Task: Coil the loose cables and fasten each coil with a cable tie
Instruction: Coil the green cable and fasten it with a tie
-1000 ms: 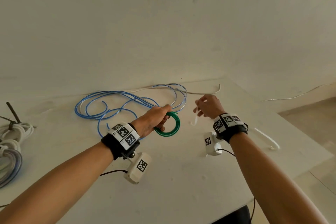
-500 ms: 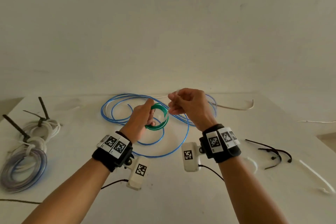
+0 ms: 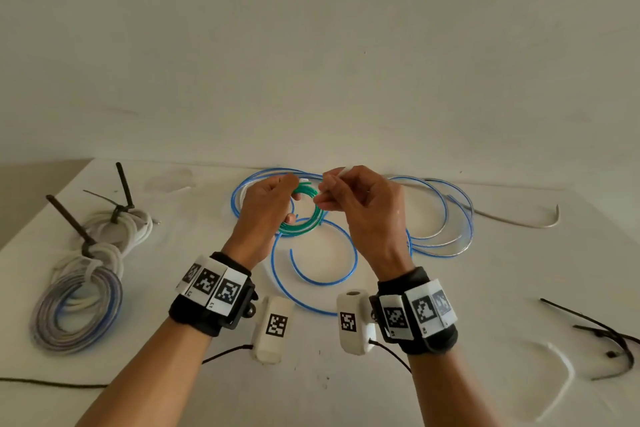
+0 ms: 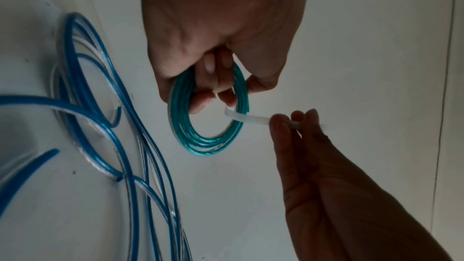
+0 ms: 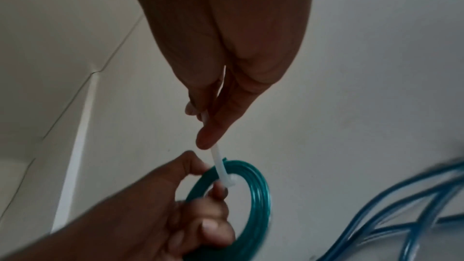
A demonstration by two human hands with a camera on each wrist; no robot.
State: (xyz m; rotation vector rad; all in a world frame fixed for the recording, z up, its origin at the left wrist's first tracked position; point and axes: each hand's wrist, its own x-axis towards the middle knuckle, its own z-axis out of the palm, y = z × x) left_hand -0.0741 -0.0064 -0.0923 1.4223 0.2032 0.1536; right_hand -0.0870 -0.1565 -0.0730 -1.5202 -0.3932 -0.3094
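My left hand (image 3: pixel 268 204) grips a small green cable coil (image 3: pixel 304 218) above the white table (image 3: pixel 311 385); the coil also shows in the left wrist view (image 4: pixel 208 142) and in the right wrist view (image 5: pixel 258 186). A white cable tie (image 4: pixel 251 119) crosses the coil's rim, its head (image 5: pixel 229 182) lying against the coil by my left fingers. My right hand (image 3: pixel 349 198) pinches the tie's tail between thumb and fingers just right of the coil. A loose blue cable (image 3: pixel 433 218) sprawls on the table under and around both hands.
Two tied coils lie at the left: a white one (image 3: pixel 128 229) with black ties and a grey-blue one (image 3: pixel 76 308). Loose black cable ties (image 3: pixel 602 340) and a white tie (image 3: pixel 564 367) lie at the right. A grey-white cable (image 3: pixel 512 218) runs along the back.
Both hands rose and came together over the blue cable. My right hand brought the white tie from the right side to the green coil, where it now crosses the rim. The view turned left.
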